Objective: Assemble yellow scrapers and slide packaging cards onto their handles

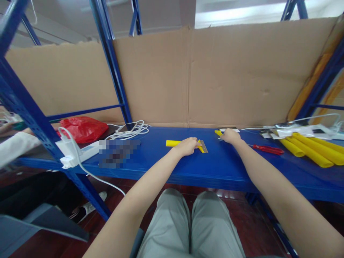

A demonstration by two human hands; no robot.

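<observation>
My left hand is closed around a yellow-handled scraper low over the blue shelf. The yellow handle sticks out on the left, and a flat metal blade shows beyond my fingers on the right. Farther right, my right hand is closed near the back of the shelf. A small yellow piece with a bit of silver beside it pokes out past its fingers; the rest is hidden by the hand. A red-handled screwdriver lies to the right of my right forearm.
Several yellow tubes lie at the right of the blue shelf, by flat white packages. To the left are a red plastic bag, coiled white cable and a power strip. Cardboard stands behind. Another person's sleeve shows far left.
</observation>
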